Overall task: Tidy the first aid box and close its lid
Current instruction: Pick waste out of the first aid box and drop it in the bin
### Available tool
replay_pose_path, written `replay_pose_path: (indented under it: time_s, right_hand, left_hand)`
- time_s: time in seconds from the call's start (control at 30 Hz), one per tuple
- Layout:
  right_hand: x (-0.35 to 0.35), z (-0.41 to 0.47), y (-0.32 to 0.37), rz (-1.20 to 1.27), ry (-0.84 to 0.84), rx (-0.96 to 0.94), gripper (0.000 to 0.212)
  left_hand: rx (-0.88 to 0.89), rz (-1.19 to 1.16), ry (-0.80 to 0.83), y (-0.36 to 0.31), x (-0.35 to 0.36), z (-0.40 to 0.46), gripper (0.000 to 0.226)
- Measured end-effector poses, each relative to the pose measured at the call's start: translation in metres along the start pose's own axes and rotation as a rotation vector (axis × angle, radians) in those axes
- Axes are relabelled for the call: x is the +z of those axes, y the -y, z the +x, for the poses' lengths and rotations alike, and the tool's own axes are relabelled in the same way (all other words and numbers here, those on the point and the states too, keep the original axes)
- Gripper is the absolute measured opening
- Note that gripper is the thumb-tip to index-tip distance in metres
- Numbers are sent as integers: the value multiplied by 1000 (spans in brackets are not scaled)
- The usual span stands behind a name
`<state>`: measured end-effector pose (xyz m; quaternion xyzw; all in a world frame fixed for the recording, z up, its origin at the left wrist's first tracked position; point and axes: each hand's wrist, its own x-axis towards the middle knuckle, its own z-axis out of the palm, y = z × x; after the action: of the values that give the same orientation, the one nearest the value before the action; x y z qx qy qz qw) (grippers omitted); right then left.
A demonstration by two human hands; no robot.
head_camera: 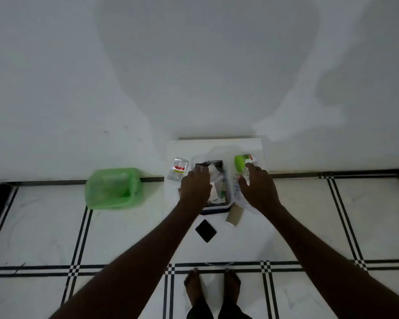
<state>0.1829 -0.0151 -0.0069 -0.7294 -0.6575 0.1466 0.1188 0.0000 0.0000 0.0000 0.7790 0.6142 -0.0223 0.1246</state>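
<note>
A green bin [112, 188] sits alone on the floor [44, 226], well to the left of the first aid box [213, 180], with lots of bare tile around it. One foil packet [177, 172] lies just left of the box. The left hand [195, 186] reaches into the open box, curled over white things; I cannot tell if it grips any. The box sits on a low white table [217, 143] by the wall. One black square [206, 230] lies in front. The right hand [256, 186], just right of the box, spreads open over one green-capped bottle [242, 165]. One brown roll [235, 215] peeks out under that wrist.
</note>
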Motion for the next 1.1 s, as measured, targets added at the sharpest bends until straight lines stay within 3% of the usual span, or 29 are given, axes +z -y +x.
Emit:
replay_pose_path:
  time_s: [0.13, 0.23, 0.33, 0.43, 0.53, 0.6, 0.77, 1.1]
  right_hand:
    - [12, -1, -10, -9, 23, 205, 38]
    - [20, -3, -18, 68, 49, 496, 34]
    - [28, -1, -30, 228, 145, 894, 43]
    - [37, -1, -41, 304, 230, 1088, 56]
    - [54, 6, -48, 260, 295, 1157, 57]
    - [55, 5, -51, 256, 270, 1197, 45]
    - [30, -7, -62, 518, 323, 1029, 47]
    - [45, 7, -58, 292, 196, 1059, 47]
  left_hand:
    - [-98, 37, -29, -12, 6, 8, 43]
    - [-162, -131, -100, -21, 9, 12, 43]
    - [-241, -307, -212, -20, 6, 8, 55]
    - [-256, -426, -303, -19, 2, 0, 69]
    - [-303, -483, -323, -15, 1, -5, 72]
    - [-334, -487, -312, -10, 4, -5, 73]
    - [-405, -493, -295, -1, 5, -9, 70]
    - [-358, -497, -316, 2, 13, -16, 62]
